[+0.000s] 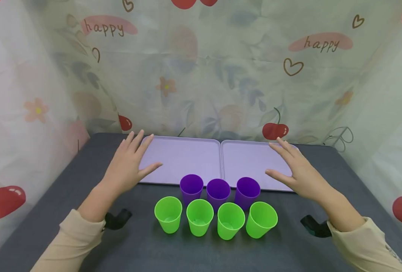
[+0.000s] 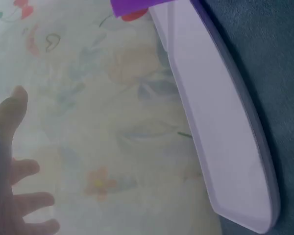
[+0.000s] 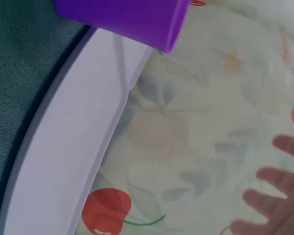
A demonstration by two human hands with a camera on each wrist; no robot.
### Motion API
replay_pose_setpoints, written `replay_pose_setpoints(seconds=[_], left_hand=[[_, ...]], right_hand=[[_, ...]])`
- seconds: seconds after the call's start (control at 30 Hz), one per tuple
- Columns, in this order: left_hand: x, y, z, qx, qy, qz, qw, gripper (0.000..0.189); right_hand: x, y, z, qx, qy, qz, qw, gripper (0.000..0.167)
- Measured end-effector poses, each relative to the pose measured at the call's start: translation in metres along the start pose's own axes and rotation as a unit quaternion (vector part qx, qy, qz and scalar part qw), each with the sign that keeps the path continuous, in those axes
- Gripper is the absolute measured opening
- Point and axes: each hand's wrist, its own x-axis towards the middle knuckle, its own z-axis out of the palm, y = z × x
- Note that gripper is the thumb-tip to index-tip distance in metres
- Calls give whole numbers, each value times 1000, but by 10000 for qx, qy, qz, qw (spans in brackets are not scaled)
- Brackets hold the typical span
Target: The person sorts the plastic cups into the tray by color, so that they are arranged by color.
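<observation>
My left hand point(image 1: 126, 164) is raised with fingers spread, overlapping the left end of the left lilac tray point(image 1: 184, 158) in the head view. Opposite it, my right hand point(image 1: 299, 170) also has its fingers spread, over the right end of the right lilac tray point(image 1: 245, 162). Neither hand holds anything. Between them, three purple cups point(image 1: 191, 189) stand in a row by the trays' near edge. Several bright green cups point(image 1: 199, 217) form a row in front of the purple ones, mouths up. In the right wrist view, one purple cup point(image 3: 127, 19) shows at the top.
The trays lie side by side at the back of the dark table point(image 1: 201, 257). A patterned curtain point(image 1: 201, 75) hangs behind and on both sides. Black straps point(image 1: 117, 219) show by the wrists. A looped wire point(image 1: 340, 138) sits at the back right corner.
</observation>
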Motion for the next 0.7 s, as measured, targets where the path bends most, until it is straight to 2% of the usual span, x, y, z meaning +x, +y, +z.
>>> replay_pose_setpoints(seconds=[0.13,0.33,0.53,0.7], left_hand=[[-6,-13,-2,-639,-299,-364,9968,73],[-16,-32,8,-1354,-841,-949,9826,71],[-23,-51,31,-1869,-942,-1194,9705,64],[-27,-61,45,-2026,-917,-1322,9659,57]], right_hand=[[-11,5,-4,437,-104,-54,9990,55],[-22,20,2,1007,-463,-374,9931,42],[-28,31,13,1537,-947,-700,9811,41],[-31,34,22,1918,-1204,-1116,9676,44]])
